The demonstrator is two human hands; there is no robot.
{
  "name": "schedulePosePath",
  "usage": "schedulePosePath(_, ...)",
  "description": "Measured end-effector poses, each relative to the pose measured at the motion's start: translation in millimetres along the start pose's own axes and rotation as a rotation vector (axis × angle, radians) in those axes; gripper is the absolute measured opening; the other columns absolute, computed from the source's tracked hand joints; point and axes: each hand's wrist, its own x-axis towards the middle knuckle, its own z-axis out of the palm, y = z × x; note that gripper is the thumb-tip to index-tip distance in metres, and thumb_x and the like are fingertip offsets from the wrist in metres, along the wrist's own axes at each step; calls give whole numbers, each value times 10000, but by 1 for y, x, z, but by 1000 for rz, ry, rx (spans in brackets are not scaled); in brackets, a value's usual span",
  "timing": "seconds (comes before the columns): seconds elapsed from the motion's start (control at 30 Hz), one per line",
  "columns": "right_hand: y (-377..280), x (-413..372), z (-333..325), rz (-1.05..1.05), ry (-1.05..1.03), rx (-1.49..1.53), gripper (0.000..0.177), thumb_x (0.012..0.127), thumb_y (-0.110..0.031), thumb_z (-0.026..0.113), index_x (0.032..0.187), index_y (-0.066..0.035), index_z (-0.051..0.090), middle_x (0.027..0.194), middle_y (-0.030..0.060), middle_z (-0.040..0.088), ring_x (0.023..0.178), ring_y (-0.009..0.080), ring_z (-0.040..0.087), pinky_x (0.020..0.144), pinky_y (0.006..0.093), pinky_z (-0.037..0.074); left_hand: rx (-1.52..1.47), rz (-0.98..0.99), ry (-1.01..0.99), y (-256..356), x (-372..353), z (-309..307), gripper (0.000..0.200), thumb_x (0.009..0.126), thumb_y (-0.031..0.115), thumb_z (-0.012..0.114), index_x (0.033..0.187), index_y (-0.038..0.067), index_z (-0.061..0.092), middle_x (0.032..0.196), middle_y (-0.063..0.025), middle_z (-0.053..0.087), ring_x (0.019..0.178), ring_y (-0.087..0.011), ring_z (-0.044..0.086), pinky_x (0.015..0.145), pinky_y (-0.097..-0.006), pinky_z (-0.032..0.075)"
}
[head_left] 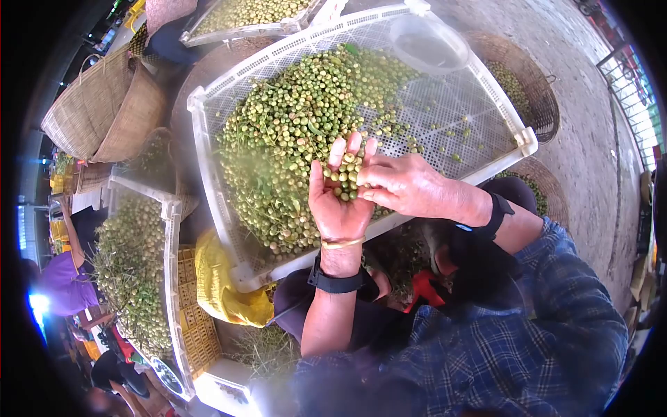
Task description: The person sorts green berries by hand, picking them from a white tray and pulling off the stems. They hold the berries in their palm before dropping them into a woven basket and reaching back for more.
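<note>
My left hand [340, 208] is palm up over the near edge of a white mesh tray [303, 263], cupping a handful of small round green fruits [345, 174]. Its fingers point away from me, slightly curled round the fruits. From the right, my right hand [406, 182] reaches over the left palm, its thumb and fingertips pinched together at the fruits. Whatever lies between those fingertips is too small to make out. A big heap of green fruits [299, 111] fills the left and middle of the tray, with stems and a few leaves among them.
A clear round bowl [429, 45] sits at the tray's far right corner. Wicker baskets stand left [90, 108] and right [511, 66]. Another fruit-filled tray [171, 264], a yellow sack [226, 281] and a yellow crate [198, 340] are at left. A person in purple [66, 281] is beyond.
</note>
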Motion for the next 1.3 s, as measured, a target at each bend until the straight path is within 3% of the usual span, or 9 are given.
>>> schedulePosePath(0.4,-1,6,13,-161,-51,-325,150,671,-98,621,753,-25,518,681,67,461,538,207,534,464,333,449,129,56,36,-6,-2,0,513,966,364,302,1235,-37,477,1320,-182,449,1269,-372,347,1092,-477,216)
schedulePosePath(0.53,0,10,9,-81,-275,-298,120,699,-106,613,709,-46,510,666,83,525,575,234,570,489,370,459,129,46,68,-11,1,-14,516,955,379,335,1202,-41,503,1271,-180,498,1237,-360,394,1074,-466,258)
schedulePosePath(0.63,2,16,-4,-46,-115,-112,116,755,-124,611,721,-52,527,669,68,553,572,245,575,492,358,457,44,44,37,-6,8,-16,505,951,381,344,1175,-36,519,1245,-184,521,1175,-377,458,1037,-479,315)
schedulePosePath(0.7,19,13,-1,101,51,489,65,825,-123,602,809,-63,581,678,23,588,524,121,550,480,270,439,35,60,76,4,12,-20,499,951,391,342,1170,-17,528,1246,-180,521,1189,-378,449,1009,-476,354)
schedulePosePath(0.83,-6,4,-50,534,-520,903,100,813,-128,581,881,-63,614,686,31,602,588,97,579,481,229,463,26,50,113,4,8,-3,476,949,389,350,1166,8,534,1244,-178,520,1219,-385,412,982,-473,383)
schedulePosePath(0.97,-25,-27,-13,-107,-820,543,235,756,-130,611,981,-63,606,792,118,633,641,197,613,588,302,489,-62,4,44,8,6,-1,504,952,404,338,1178,-10,513,1276,-183,490,1265,-413,340,980,-481,382)
schedulePosePath(1.07,-29,-13,-20,-3,-737,486,187,761,-97,621,946,-74,603,839,53,608,766,222,612,639,313,486,-59,-67,-12,10,4,-9,523,958,409,318,1195,-21,499,1293,-195,471,1273,-414,328,988,-480,378)
schedulePosePath(1.1,-25,-11,-19,58,-499,666,111,738,-125,625,810,-52,580,696,63,595,663,251,611,587,338,479,-55,-85,-13,8,4,-8,527,960,409,314,1199,-24,496,1298,-198,467,1273,-413,329,989,-478,378)
schedulePosePath(1.3,8,-1,-21,39,21,49,131,765,-78,632,886,-69,584,875,56,557,638,240,610,528,336,503,121,-116,66,1,-3,-4,516,968,390,300,1191,-22,519,1240,-139,534,1073,-253,540,896,-398,450)
